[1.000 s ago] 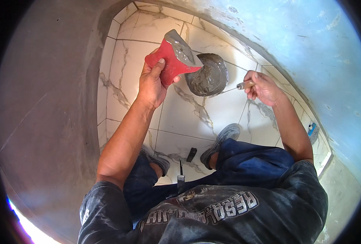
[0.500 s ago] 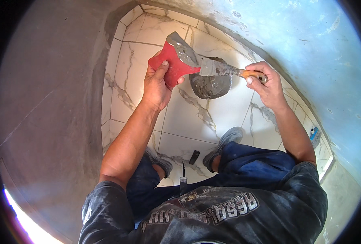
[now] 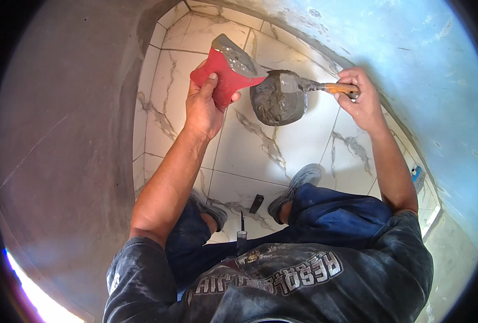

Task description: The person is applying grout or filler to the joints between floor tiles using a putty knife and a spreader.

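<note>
My left hand [image 3: 204, 107] grips a red flexible spreader [image 3: 225, 78], thumb on its face. Wet grey paste [image 3: 240, 58] coats the spreader's upper right edge. My right hand [image 3: 365, 102] holds a putty knife [image 3: 340, 88] by its wooden handle, fingers closed round the end. The knife's paste-smeared blade points left, over a round container of grey paste [image 3: 275, 107] on the floor; whether it touches the paste I cannot tell. A small gap separates the blade from the spreader's right tip.
White marble-veined floor tiles [image 3: 244, 156] lie between a grey wall [image 3: 66, 118] on the left and a pale bluish wall [image 3: 400, 48] on the right. A small black object [image 3: 256, 204] rests between my feet. Something blue and grey [image 3: 417, 176] sits by the right wall.
The putty knife has moved right, away from the spreader's tip, and its blade now lies over the container. My left hand has shifted slightly up and left with the spreader.
</note>
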`<state>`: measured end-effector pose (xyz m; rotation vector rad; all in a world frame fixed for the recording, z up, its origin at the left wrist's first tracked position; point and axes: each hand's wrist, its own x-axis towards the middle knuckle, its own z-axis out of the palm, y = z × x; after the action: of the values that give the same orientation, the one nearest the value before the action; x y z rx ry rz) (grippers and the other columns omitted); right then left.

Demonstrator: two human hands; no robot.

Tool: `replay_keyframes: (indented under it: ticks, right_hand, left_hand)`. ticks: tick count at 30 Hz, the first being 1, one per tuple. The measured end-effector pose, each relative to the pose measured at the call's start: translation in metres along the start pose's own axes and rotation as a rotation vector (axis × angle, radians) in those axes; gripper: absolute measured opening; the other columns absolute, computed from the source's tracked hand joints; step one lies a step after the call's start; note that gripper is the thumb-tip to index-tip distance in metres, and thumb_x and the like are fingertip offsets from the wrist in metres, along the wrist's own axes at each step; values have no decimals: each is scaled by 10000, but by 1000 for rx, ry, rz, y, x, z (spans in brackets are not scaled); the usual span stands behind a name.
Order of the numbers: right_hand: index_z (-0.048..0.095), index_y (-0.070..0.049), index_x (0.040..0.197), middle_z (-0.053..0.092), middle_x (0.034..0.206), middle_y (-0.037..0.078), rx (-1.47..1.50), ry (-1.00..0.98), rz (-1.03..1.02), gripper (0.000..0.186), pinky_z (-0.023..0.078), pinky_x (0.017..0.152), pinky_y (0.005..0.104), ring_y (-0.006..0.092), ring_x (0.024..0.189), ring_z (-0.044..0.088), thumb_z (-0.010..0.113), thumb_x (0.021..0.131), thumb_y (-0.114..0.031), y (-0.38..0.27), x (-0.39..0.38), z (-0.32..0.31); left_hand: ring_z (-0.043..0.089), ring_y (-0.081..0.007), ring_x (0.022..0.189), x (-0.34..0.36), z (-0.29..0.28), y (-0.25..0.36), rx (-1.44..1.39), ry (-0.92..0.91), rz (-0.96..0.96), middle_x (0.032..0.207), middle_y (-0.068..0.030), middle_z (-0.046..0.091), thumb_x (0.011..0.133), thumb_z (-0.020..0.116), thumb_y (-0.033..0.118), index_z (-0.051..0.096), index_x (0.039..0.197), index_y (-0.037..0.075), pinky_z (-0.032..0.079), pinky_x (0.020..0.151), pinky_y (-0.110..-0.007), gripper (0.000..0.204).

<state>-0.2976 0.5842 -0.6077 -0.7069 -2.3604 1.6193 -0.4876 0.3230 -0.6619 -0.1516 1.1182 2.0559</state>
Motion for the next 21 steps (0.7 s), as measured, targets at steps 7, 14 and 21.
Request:
replay_keyframes:
  ticks: [7, 14, 21]
  right_hand:
    - [543, -22, 1081, 586, 924, 36, -190, -179, 178, 280, 466, 730, 251, 89, 854, 563, 696, 854, -79, 51, 15, 7]
    - [485, -30, 1068, 622, 869, 82, -269, -87, 87, 281, 466, 673, 288, 133, 729, 578, 655, 897, -175, 70, 29, 37]
    - [496, -8, 1004, 685, 897, 111, -317, -79, 143, 275, 501, 736, 344, 223, 788, 649, 650, 873, -194, 81, 30, 47]
  left_hand:
    - [606, -200, 1045, -1, -5, -3, 59, 17, -31, 1279, -72, 547, 1000, 445, 129, 436, 1345, 133, 574, 699, -334, 346]
    - [620, -220, 1007, -4, -2, -1, 49, 35, -36, 1263, -93, 556, 1009, 415, 118, 441, 1329, 112, 584, 667, -337, 322]
    - [623, -216, 1013, -7, -7, -4, 38, 22, -71, 1260, -84, 565, 1004, 426, 118, 458, 1321, 122, 582, 668, -338, 319]
